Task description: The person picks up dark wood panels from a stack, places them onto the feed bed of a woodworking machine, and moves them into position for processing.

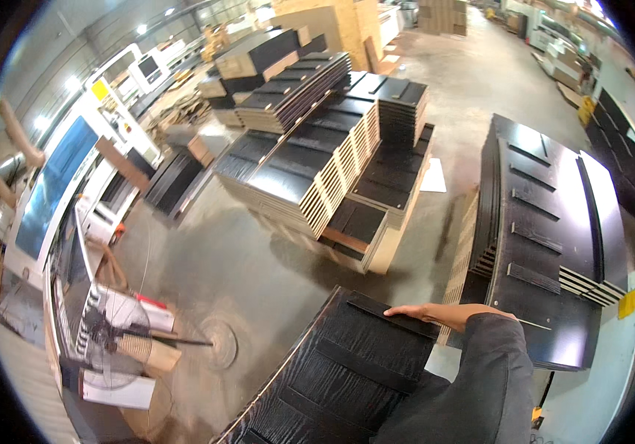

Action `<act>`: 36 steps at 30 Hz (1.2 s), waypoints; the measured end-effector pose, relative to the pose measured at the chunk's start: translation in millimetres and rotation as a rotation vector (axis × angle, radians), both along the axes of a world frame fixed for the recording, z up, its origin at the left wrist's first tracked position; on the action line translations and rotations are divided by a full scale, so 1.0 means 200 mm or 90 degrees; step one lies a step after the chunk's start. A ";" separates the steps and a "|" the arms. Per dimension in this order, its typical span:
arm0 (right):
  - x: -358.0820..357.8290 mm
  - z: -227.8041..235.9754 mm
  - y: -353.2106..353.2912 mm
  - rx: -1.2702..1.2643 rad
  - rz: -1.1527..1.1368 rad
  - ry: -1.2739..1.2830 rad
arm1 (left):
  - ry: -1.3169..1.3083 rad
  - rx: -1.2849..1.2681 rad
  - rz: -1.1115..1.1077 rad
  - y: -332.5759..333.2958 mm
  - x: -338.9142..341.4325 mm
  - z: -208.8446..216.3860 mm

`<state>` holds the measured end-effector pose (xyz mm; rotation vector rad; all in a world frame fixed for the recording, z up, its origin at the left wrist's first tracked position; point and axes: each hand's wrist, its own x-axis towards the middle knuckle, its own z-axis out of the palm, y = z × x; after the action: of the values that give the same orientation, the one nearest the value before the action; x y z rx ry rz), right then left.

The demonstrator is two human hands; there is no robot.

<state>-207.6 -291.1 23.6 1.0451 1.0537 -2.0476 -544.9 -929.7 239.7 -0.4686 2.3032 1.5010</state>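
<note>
A black wood-grain panel (347, 362) with raised cross strips slants up from the lower edge, close in front of me. My right hand (414, 312) is at its far edge, holding it near the far right corner. One digit stretches along the edge, while the other fingers are partly hidden. My right arm, in a dark grey sleeve (491, 377), reaches over from the lower right. My left hand is out of the picture.
At the right stands a tall stack of black panels (532, 296). More black panels (332, 126) are piled ahead on a pale wooden base. A standing fan (114, 333) is at the lower left, near a white machine (58, 192) with a blue window. Concrete floor (236, 266) lies between them.
</note>
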 end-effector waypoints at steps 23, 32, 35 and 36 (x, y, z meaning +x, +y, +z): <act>0.74 0.45 -0.07 0.261 -0.870 0.063 | -0.213 0.139 -0.441 2.01 -2.07 -0.49; -0.19 0.28 -0.24 0.315 -0.939 0.204 | -0.247 0.210 -0.556 2.51 -3.02 -0.22; -0.36 0.15 -0.17 0.315 -0.970 0.187 | -0.253 0.214 -0.566 2.56 -3.31 -0.26; -0.59 0.31 -0.12 0.305 -0.942 0.155 | -0.250 0.233 -0.560 2.53 -3.42 -0.19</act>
<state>-324.8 -316.1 85.1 2.3332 0.9714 -3.1382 -1227.9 -424.5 202.4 0.3051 1.5379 1.1767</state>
